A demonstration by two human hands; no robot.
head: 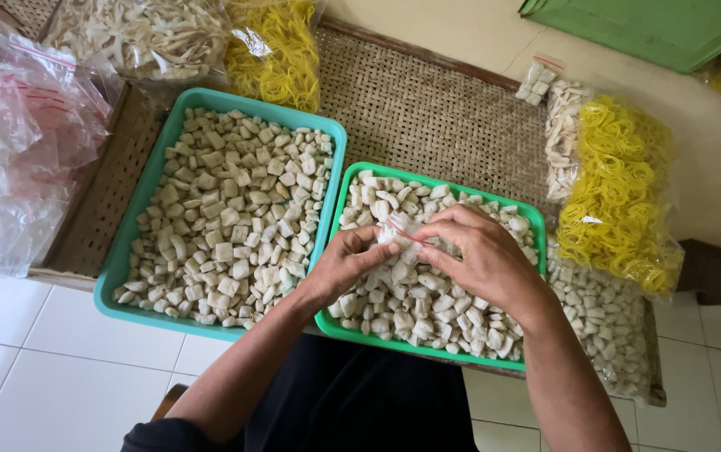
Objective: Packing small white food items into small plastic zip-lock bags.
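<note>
Both hands over the green tray (337, 322) of pale cracker pieces: left hand (345, 261) and right hand (476, 255) pinching a small clear packet (398, 232) with a red strip between thumbs and fingertips, just above the tray's middle.

Risk as judged: a slipped pinch spilling pieces back into the tray or over its near rim, which overhangs the mat edge toward the white tiled floor (51, 377).

Left of that tray, touching it, a larger teal tray (126, 251), equally full. Beyond both, bare woven mat (427, 109), the only open room. Right of the green tray, bagged yellow rubber bands (620, 192); far left, a heap of clear bags (17, 142).
</note>
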